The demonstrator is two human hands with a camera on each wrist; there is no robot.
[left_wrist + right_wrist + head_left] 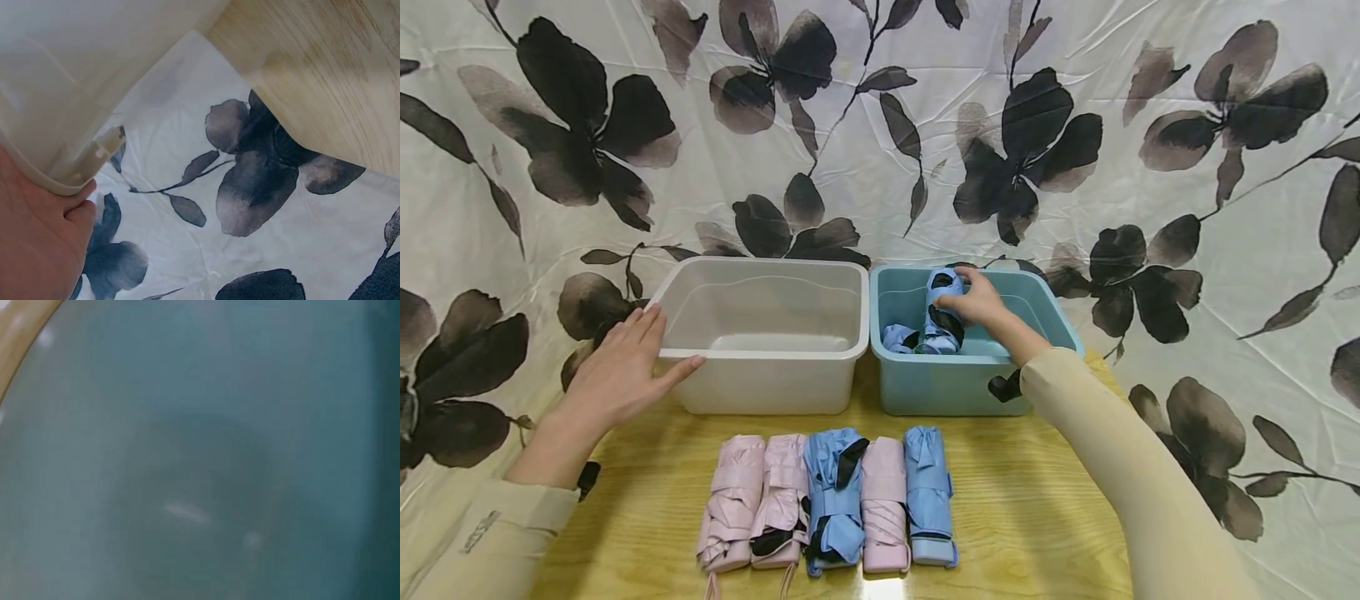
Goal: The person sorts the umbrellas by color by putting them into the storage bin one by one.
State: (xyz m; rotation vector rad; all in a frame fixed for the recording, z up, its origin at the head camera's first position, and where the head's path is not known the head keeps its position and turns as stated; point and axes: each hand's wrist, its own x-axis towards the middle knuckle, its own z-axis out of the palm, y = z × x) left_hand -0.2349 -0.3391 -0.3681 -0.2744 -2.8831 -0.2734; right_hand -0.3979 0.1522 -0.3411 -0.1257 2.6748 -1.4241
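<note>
On the table (1037, 492), white bin (760, 385) beside blue bin (940, 392).
The first is touched by the left hand (625, 367), thumb spread; in the second, beside one folded umbrella (896, 338), a blue umbrella (939, 330) is gripped by the right hand (983, 302).

The right wrist view blurs the blue bin (300, 375), whose front wall (951, 387) partly hides an umbrella (897, 337); the sleeve lettering (480, 532) is unreadably small.

Your right hand (977, 302) grips a folded blue umbrella (938, 335) with black patches, pointing front to back in the teal bin (940, 387), beside another blue bundle (897, 337). Your left hand (625, 367) touches the off-white bin's (760, 383) rim.
</note>
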